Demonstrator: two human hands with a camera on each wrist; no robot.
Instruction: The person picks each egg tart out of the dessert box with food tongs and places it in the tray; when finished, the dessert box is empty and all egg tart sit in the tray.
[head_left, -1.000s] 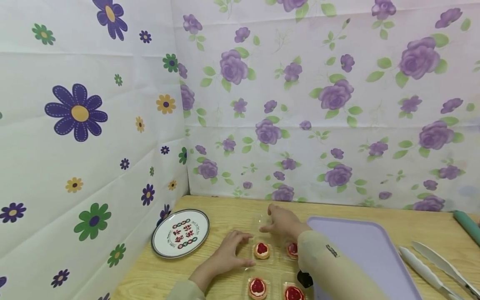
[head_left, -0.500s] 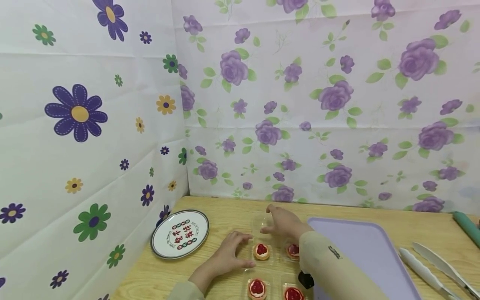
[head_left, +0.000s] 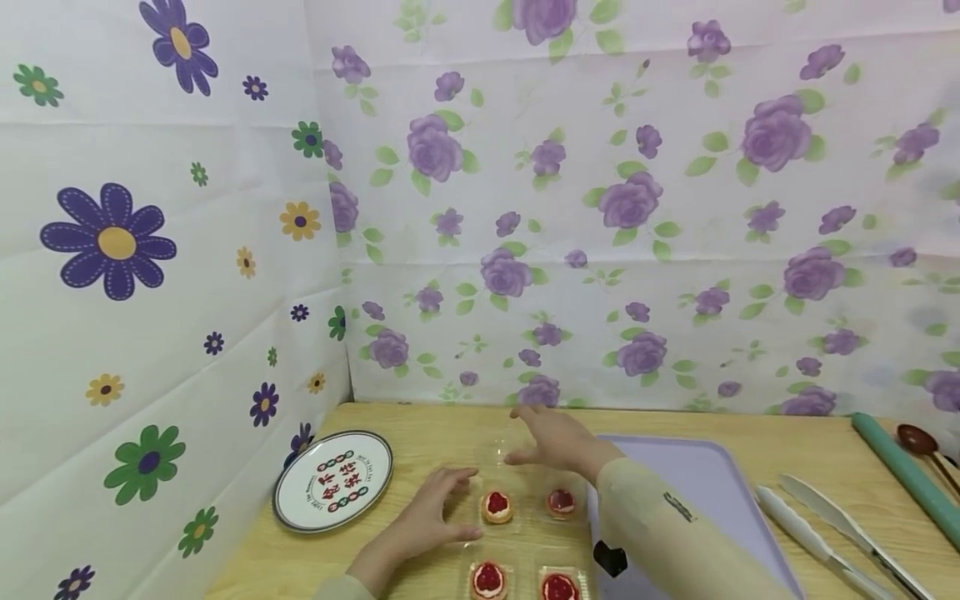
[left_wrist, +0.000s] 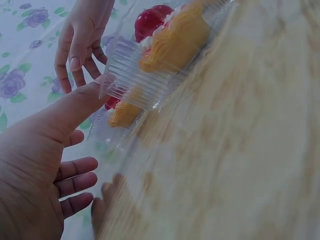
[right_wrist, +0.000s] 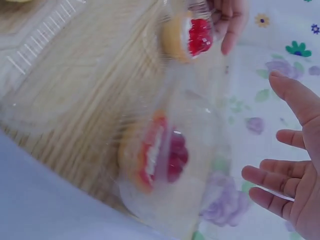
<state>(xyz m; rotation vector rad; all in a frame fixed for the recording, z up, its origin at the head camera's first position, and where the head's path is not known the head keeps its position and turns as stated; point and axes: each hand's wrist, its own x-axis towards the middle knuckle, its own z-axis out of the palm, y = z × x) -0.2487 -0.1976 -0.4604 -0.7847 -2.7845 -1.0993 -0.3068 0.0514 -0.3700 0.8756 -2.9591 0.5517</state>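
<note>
Several small fruit tarts with red topping sit in clear plastic boxes on the wooden table, among them a back-left tart [head_left: 496, 506], a back-right tart [head_left: 561, 502], a front-left tart [head_left: 488, 580] and a front-right tart [head_left: 558, 587]. Beside the back-left box, my left hand [head_left: 426, 518] has its fingers spread; in the left wrist view its thumb overlaps the box edge, and contact is unclear. My right hand [head_left: 555, 442] hovers near a raised clear lid [head_left: 498, 450], thumb and fingers apart. In the right wrist view, nothing lies between that hand's fingers [right_wrist: 272, 177].
A white plate [head_left: 330, 483] with red lettering leans at the left by the flowered sheet. The purple tray [head_left: 675, 467] lies under the right forearm. Tongs [head_left: 832, 533], a green roll [head_left: 907, 467] and a brown ladle [head_left: 918, 442] lie farther right.
The head view has turned rightward, bringing the ladle into sight. My right arm has shifted slightly right relative to the tarts, uncovering the back-right one. The left hand stays near the same box.
</note>
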